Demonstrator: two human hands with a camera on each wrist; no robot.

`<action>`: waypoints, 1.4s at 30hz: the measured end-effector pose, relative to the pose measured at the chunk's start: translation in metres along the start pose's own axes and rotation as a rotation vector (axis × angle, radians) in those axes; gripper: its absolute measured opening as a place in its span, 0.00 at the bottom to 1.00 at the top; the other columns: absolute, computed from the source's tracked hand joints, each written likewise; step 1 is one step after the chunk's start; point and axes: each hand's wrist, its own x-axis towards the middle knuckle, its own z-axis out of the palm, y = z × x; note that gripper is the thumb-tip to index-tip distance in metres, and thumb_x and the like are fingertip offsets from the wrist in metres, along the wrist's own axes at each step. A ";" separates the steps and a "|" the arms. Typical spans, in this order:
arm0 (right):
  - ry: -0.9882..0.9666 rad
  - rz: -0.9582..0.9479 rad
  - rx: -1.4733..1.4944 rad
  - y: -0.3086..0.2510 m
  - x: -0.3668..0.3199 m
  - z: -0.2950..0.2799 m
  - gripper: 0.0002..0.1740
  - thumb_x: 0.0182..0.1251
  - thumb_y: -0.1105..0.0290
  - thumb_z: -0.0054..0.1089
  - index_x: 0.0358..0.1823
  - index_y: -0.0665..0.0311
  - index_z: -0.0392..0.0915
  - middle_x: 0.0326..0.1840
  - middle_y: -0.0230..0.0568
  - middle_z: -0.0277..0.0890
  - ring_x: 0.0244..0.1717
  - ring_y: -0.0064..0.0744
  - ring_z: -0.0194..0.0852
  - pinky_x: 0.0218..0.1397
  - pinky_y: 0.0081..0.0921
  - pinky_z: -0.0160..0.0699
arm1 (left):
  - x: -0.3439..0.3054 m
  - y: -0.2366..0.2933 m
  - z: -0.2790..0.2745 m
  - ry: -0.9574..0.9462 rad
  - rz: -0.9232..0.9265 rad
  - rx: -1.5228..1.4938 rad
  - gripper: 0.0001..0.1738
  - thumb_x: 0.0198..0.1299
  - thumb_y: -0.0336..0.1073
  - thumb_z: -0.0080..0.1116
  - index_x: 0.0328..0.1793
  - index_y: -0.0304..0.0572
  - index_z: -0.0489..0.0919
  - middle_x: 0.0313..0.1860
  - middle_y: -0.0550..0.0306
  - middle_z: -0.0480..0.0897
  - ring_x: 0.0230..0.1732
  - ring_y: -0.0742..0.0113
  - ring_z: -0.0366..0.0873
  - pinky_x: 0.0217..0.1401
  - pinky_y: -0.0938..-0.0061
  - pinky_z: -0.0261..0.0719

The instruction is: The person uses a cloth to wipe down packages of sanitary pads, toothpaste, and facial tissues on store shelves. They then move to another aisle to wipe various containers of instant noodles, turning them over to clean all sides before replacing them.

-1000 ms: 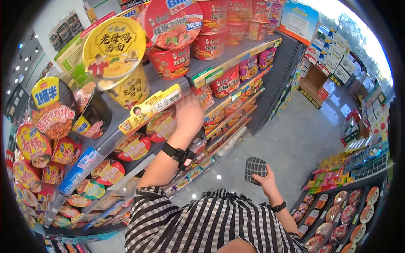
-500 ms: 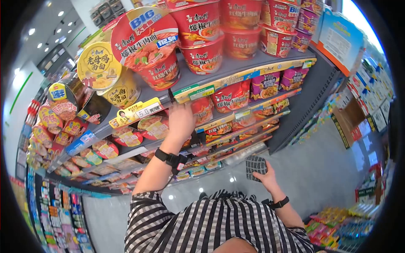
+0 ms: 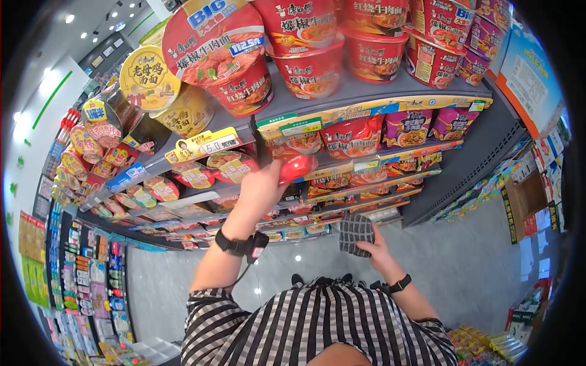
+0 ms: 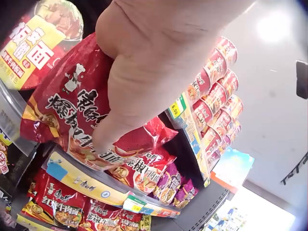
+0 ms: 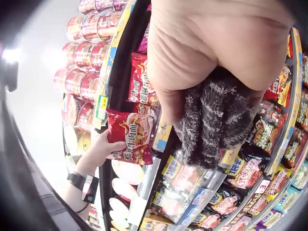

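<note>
My left hand holds a red instant noodle packet at the front of the shelf. The left wrist view shows the thumb lying across the printed face of that noodle packet. From the right wrist view, the same packet appears upright in the left hand, out in front of the shelf edge. My right hand grips a folded dark grey checked cloth, lower and to the right. Close up, the cloth looks fluffy and bunched between thumb and fingers.
More red noodle packets and purple packets line the shelf below the top one. Stacked red noodle tubs and a yellow tub stand on top. A yellow price sign juts from the shelf edge. Grey floor lies below.
My left hand, earlier reaching in at the shelf below the price sign, has drawn back with a red noodle packet. The right hand still holds the cloth, slightly further left. The head view has shifted.
</note>
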 end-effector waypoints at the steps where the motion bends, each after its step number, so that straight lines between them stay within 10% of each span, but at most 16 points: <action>1: 0.007 -0.077 -0.039 -0.007 -0.001 0.004 0.39 0.58 0.81 0.62 0.72 0.67 0.57 0.65 0.40 0.70 0.63 0.28 0.70 0.65 0.28 0.69 | -0.012 0.000 -0.002 0.081 -0.037 -0.151 0.29 0.50 0.37 0.71 0.57 0.35 0.73 0.41 0.41 0.83 0.44 0.47 0.83 0.42 0.61 0.82; 3: 0.019 -0.150 -0.080 -0.028 -0.003 0.019 0.40 0.58 0.81 0.61 0.73 0.67 0.56 0.66 0.40 0.68 0.64 0.29 0.68 0.66 0.29 0.67 | -0.033 -0.007 0.004 0.156 -0.074 -0.308 0.28 0.53 0.36 0.70 0.58 0.34 0.73 0.40 0.42 0.85 0.44 0.51 0.84 0.44 0.64 0.82; 6: 0.176 -0.791 -0.706 -0.076 -0.001 0.056 0.40 0.52 0.80 0.63 0.70 0.65 0.62 0.64 0.44 0.69 0.64 0.40 0.69 0.67 0.33 0.67 | -0.052 -0.021 0.047 0.046 -0.186 -1.308 0.22 0.60 0.32 0.66 0.58 0.32 0.76 0.49 0.55 0.85 0.47 0.72 0.80 0.51 0.72 0.80; 9: 0.257 -1.060 -0.995 -0.113 0.006 0.103 0.38 0.45 0.80 0.65 0.65 0.63 0.70 0.62 0.51 0.70 0.62 0.51 0.69 0.66 0.37 0.68 | -0.068 -0.009 0.069 -0.143 -0.405 -1.653 0.20 0.60 0.26 0.63 0.59 0.36 0.75 0.52 0.56 0.83 0.49 0.70 0.81 0.54 0.72 0.79; 18: -0.171 -1.072 -1.408 -0.046 0.024 0.164 0.38 0.36 0.77 0.63 0.59 0.54 0.78 0.50 0.43 0.72 0.48 0.48 0.68 0.55 0.39 0.72 | -0.083 -0.033 0.111 -0.084 -0.346 -2.097 0.18 0.62 0.22 0.56 0.59 0.38 0.74 0.53 0.55 0.83 0.52 0.67 0.81 0.57 0.70 0.79; 23: -0.315 -1.044 -1.505 -0.029 0.014 0.136 0.37 0.36 0.79 0.62 0.57 0.53 0.80 0.51 0.41 0.72 0.48 0.47 0.70 0.53 0.38 0.73 | -0.091 -0.062 0.116 -0.042 -0.362 -2.122 0.19 0.63 0.24 0.55 0.60 0.37 0.74 0.54 0.52 0.83 0.53 0.63 0.82 0.59 0.67 0.79; 29: 0.181 -1.013 -1.263 -0.062 0.028 0.148 0.37 0.39 0.80 0.62 0.60 0.57 0.76 0.52 0.45 0.71 0.50 0.51 0.70 0.56 0.40 0.74 | -0.104 -0.064 0.105 -0.044 -0.411 -2.182 0.20 0.67 0.26 0.53 0.65 0.38 0.70 0.59 0.52 0.79 0.58 0.62 0.79 0.64 0.64 0.77; 37: -0.298 -1.003 -1.387 -0.024 0.020 0.191 0.39 0.41 0.80 0.59 0.63 0.53 0.74 0.57 0.43 0.71 0.53 0.51 0.67 0.61 0.43 0.71 | -0.099 -0.078 0.115 -0.118 -0.325 -2.259 0.19 0.69 0.29 0.53 0.65 0.42 0.70 0.59 0.57 0.80 0.57 0.66 0.78 0.61 0.69 0.77; 42: -0.462 -0.736 -1.306 0.005 0.003 0.132 0.40 0.41 0.81 0.58 0.64 0.53 0.73 0.58 0.43 0.71 0.57 0.50 0.67 0.63 0.41 0.71 | -0.094 -0.071 0.055 0.110 -0.213 -1.342 0.22 0.63 0.27 0.58 0.63 0.38 0.70 0.55 0.51 0.81 0.54 0.65 0.80 0.56 0.70 0.78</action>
